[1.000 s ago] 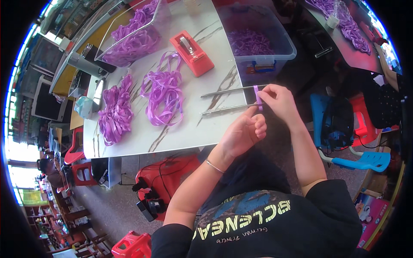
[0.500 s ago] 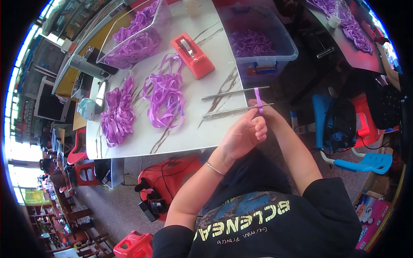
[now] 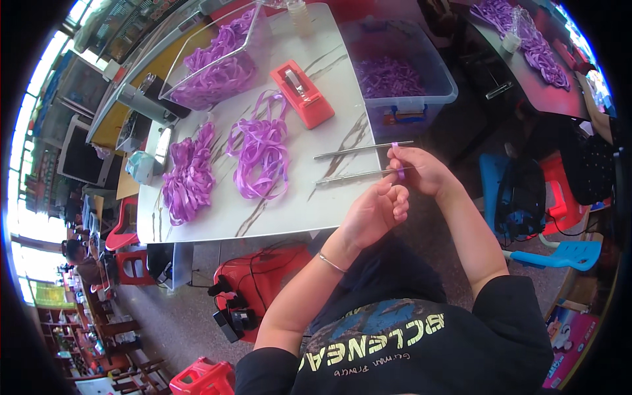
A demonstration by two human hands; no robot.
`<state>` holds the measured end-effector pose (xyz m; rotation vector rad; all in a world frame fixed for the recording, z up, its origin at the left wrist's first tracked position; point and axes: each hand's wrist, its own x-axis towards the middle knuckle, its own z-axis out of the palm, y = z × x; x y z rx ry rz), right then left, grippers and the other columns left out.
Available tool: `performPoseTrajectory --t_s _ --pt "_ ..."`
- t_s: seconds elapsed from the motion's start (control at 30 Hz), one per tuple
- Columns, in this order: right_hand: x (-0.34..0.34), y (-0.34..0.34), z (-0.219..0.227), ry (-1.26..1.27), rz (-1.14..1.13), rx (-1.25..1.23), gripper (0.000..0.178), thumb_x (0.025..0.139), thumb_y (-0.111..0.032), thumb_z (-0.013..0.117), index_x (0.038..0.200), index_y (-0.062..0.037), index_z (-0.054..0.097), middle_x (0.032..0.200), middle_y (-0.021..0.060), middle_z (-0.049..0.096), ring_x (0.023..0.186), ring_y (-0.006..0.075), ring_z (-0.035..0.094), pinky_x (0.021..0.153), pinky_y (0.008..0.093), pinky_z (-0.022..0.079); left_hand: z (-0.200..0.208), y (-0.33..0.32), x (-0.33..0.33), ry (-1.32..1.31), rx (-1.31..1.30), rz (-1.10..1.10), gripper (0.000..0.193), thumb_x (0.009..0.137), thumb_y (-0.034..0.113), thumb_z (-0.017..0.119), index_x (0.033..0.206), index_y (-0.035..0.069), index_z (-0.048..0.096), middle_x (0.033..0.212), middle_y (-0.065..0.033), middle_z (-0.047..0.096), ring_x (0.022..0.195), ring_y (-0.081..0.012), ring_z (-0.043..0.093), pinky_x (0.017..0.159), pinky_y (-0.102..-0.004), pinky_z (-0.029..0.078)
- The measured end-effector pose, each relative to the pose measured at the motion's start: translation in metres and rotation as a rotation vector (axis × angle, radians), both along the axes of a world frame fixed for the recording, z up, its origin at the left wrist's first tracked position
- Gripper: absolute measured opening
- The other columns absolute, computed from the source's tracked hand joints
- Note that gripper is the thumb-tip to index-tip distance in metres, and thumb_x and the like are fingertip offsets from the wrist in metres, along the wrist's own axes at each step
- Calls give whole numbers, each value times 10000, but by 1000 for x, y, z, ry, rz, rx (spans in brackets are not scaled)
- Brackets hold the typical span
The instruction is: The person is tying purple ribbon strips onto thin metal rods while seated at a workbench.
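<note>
Two thin metal rods, an upper rod [image 3: 349, 151] and a lower rod [image 3: 352, 176], stick out past the right edge of the white marbled table [image 3: 263, 224]. A short purple ribbon [image 3: 401, 172] loops around them near their free ends, partly covered by my fingers. My right hand [image 3: 424, 172] is closed on this ribbon, fingertips up by the upper rod. Just below the lower rod, my left hand [image 3: 374, 214] has its fingers curled, thumb and forefinger pinched at the ribbon's lower part.
On the table lie a loose ribbon heap [image 3: 260, 158], a bundled ribbon hank [image 3: 189, 174], a red tape dispenser [image 3: 303, 94] and a clear bin [image 3: 210, 85] of ribbon. A plastic tub [image 3: 444, 82] holds purple pieces beyond the table edge. Blue chair [image 3: 556, 255] stands right.
My right hand has come up from behind the left hand to the upper rod, and now covers part of the ribbon. The left hand stays near the lower rod. The view has shifted slightly.
</note>
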<state>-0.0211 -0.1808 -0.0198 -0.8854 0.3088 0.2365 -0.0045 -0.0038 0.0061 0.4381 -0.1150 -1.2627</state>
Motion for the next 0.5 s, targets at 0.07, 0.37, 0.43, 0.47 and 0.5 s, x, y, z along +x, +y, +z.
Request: performPoseTrajectory --t_s 0.07,0.37,0.43,0.47,0.5 --pt "-3 3 3 -26 -35 -2 191 919 -231 477 921 -50 538 687 -18 541 705 105 526 709 254 437 1 1 1 -2 11 -5 328 901 227 377 1194 81 383 769 -9 459 656 -114 425 644 -248 375" --pt "-10 3 0 -23 -205 -6 146 909 -190 482 887 -52 526 620 -43 478 613 70 458 622 231 391 -4 4 2 43 -14 -49 459 890 201 401 1314 69 285 807 -21 495 666 -119 456 652 -251 396" --pt "-26 -29 -13 -107 -241 142 133 893 -185 499 875 -60 539 585 -63 457 545 57 432 613 221 400 -4 3 1 47 -9 -52 485 887 198 405 1330 59 267 810 -27 496 667 -119 456 653 -245 396" --pt "-37 -39 -10 -80 -393 -34 150 894 -206 502 867 -63 541 569 -69 445 583 57 465 645 216 412 -1 2 1 35 -2 -52 481 887 204 404 1330 55 290 797 -26 484 662 -121 444 648 -245 387" --pt "-49 -51 -3 -37 -384 -160 167 896 -224 504 882 -66 558 617 -64 491 648 66 512 686 220 421 1 3 1 23 8 -47 478 888 209 402 1330 50 312 785 -26 471 658 -123 431 644 -244 377"
